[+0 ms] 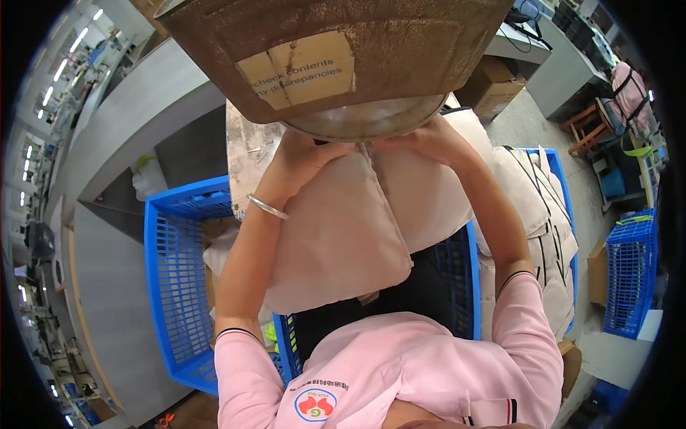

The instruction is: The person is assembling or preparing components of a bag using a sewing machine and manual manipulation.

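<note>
A pale beige-pink fabric piece [336, 229] with a raised seam down its middle hangs in front of me, its two sides spread out. At its far edge, my left hand [306, 161] grips the fabric near the seam, a bangle on the wrist. My right hand [429, 139] grips the same edge on the other side of the seam. Both thumbs point inward; most of the fingertips are hidden under a brown, worn machine head or box [400, 57]. Its round metal-rimmed underside [364, 120] sits just above and beyond my hands.
Below the fabric is a blue crate [468, 286] with dark contents. Another blue crate [161, 286] stands at left, and stacked beige pieces with black trim [543, 207] fill one at right. A worn board [246, 150] lies behind my left arm. Cardboard boxes [493, 82] stand farther back.
</note>
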Demonstrator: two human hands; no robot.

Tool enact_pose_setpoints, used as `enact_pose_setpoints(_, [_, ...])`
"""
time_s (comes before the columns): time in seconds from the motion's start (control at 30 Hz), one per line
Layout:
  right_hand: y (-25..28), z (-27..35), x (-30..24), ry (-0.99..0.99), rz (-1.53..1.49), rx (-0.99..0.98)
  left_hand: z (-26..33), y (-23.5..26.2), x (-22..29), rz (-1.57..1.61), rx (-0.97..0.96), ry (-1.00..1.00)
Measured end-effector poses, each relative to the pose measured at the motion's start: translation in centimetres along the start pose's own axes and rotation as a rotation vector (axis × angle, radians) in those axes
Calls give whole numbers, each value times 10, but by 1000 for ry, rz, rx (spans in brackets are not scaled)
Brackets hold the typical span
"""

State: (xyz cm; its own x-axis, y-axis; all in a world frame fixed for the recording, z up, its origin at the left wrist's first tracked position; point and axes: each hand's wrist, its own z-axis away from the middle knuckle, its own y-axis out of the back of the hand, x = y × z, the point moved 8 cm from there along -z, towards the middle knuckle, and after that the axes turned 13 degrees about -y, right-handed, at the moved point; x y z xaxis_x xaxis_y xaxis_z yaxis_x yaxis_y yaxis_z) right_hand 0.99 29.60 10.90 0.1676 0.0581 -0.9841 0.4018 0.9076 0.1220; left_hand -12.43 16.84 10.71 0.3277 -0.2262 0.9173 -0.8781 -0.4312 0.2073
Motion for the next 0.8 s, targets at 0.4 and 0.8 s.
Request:
enact_pose_setpoints(0.4, [5,-2,-11,11,-38,70,-6,12,-6,6,71,-7])
enact_pose_setpoints(0.8, [81,60,-5,38,717,363,40,3,4,-66,-143,177])
